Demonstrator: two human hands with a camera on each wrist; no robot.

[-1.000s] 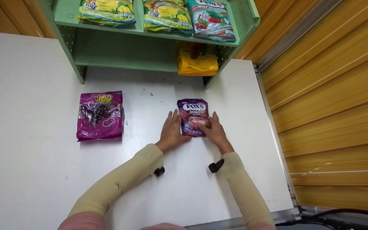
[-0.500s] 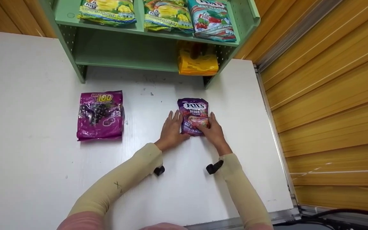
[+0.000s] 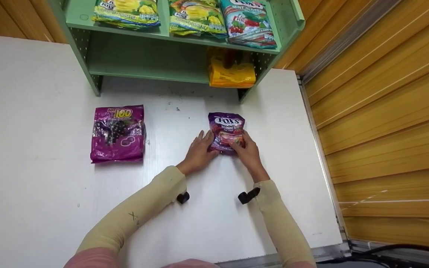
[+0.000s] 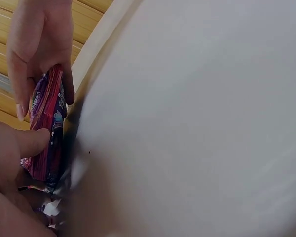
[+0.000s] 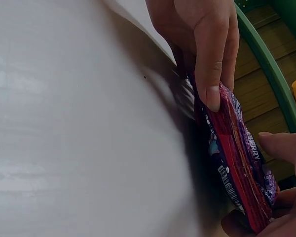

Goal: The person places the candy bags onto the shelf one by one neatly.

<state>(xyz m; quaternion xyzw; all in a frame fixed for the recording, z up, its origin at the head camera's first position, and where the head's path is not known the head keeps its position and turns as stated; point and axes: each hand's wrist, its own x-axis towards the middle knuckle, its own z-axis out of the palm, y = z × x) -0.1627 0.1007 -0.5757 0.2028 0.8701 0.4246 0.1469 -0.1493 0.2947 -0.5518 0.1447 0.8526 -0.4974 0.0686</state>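
A purple bag of Fox's Berries candy (image 3: 228,128) is between both hands over the white table. The left hand (image 3: 198,152) holds its left side and lower left corner, the thumb along the bottom edge. On the right side the right hand (image 3: 250,152) grips it, thumb on the printed front and the other fingers mostly hidden. The left wrist view shows the bag's crimped end (image 4: 48,113) edge-on, with a dark shadow beneath. From the right wrist, the left thumb (image 5: 213,96) presses that same red edge. Left of the hands lies a magenta Lot 100 candy bag (image 3: 117,134).
A green shelf (image 3: 147,56) stands at the back of the table (image 3: 43,130). Its upper level bears yellow candy bags (image 3: 127,15) and a teal mint bag (image 3: 250,24); an orange-yellow bag (image 3: 232,74) sits lower right. A wooden wall (image 3: 382,123) borders the right.
The Fox's bag has shifted slightly away toward the shelf and looks a little tilted. Both hands have moved slightly with it, and the left thumb has closed in at its lower corner.
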